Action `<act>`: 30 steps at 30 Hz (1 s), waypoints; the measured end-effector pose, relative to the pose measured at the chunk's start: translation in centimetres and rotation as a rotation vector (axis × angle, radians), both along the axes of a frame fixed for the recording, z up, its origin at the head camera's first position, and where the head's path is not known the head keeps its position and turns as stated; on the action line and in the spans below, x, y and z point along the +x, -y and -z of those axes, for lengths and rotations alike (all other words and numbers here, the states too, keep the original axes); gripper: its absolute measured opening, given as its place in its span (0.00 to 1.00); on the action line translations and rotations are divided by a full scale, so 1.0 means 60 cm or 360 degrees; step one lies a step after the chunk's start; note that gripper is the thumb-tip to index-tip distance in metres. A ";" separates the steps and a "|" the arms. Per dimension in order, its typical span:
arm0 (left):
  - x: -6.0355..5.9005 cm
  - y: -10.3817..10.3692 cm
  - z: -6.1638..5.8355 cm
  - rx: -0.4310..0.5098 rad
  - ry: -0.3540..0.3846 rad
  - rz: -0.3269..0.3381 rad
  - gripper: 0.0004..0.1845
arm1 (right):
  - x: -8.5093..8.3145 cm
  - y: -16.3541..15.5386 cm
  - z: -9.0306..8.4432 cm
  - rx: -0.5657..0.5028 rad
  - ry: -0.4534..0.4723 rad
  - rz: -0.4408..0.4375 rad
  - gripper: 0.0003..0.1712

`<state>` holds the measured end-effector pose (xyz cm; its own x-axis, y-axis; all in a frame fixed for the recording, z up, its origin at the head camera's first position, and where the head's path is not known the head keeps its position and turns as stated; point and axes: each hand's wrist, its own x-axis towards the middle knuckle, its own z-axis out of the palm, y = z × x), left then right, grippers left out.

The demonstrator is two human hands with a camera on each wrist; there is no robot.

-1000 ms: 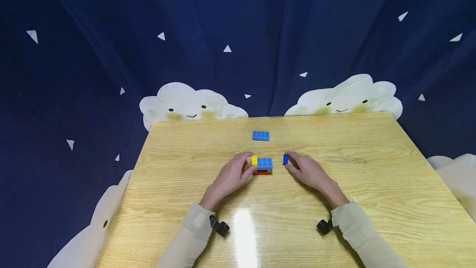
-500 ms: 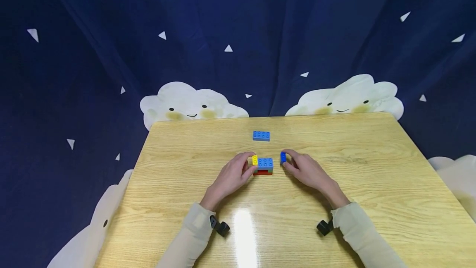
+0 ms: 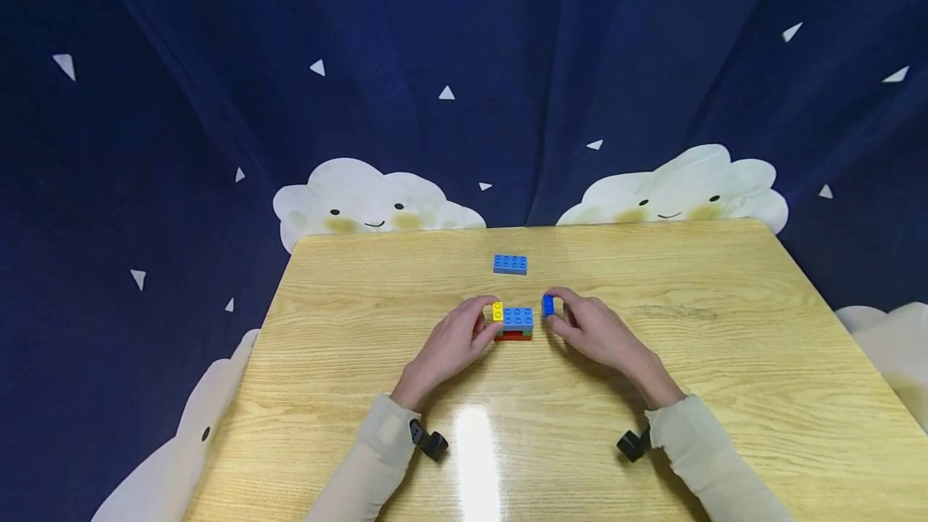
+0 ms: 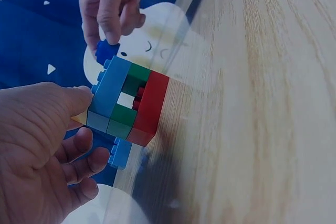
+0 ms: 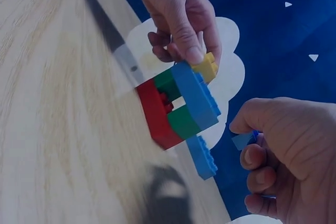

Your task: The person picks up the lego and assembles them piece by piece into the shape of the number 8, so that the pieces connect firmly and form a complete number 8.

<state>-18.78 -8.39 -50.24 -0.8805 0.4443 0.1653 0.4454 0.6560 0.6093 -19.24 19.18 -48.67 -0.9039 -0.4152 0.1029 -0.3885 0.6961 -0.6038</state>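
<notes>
right hand (image 3: 590, 333) pinches small dark-blue brick (image 3: 548, 305), just beside the right end of the block stack (image 3: 516, 322), not touching | left hand (image 3: 453, 343) grips stack's left end at yellow brick (image 3: 497, 312) (stack: blue over green over red) | stack stands mid-table (image 3: 725, 361) | loose blue brick (image 3: 510, 264) farther back | no readable writing

Pale beige sleeves (image 3: 380, 445), black wrist cameras (image 3: 432, 445)

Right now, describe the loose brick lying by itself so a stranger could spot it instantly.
Start at the wooden table and find the brick stack between the two hands. Beyond it, toward the cloud curtain, lies a light blue brick. It alone lies flat, untouched, apart from both hands.
</notes>
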 end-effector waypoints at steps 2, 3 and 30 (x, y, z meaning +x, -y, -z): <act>0.000 0.000 0.000 -0.0001 0.0000 -0.0001 0.23 | 0.001 0.002 -0.005 -0.0005 -0.0006 -0.0004 0.26; 0.000 0.000 0.000 -0.0002 -0.0001 -0.0002 0.23 | 0.002 0.004 -0.008 -0.0009 -0.0008 -0.0005 0.26; 0.001 0.000 0.008 0.0035 -0.0003 0.0007 0.24 | 0.002 0.037 -0.001 0.0009 -0.0016 -0.0114 0.25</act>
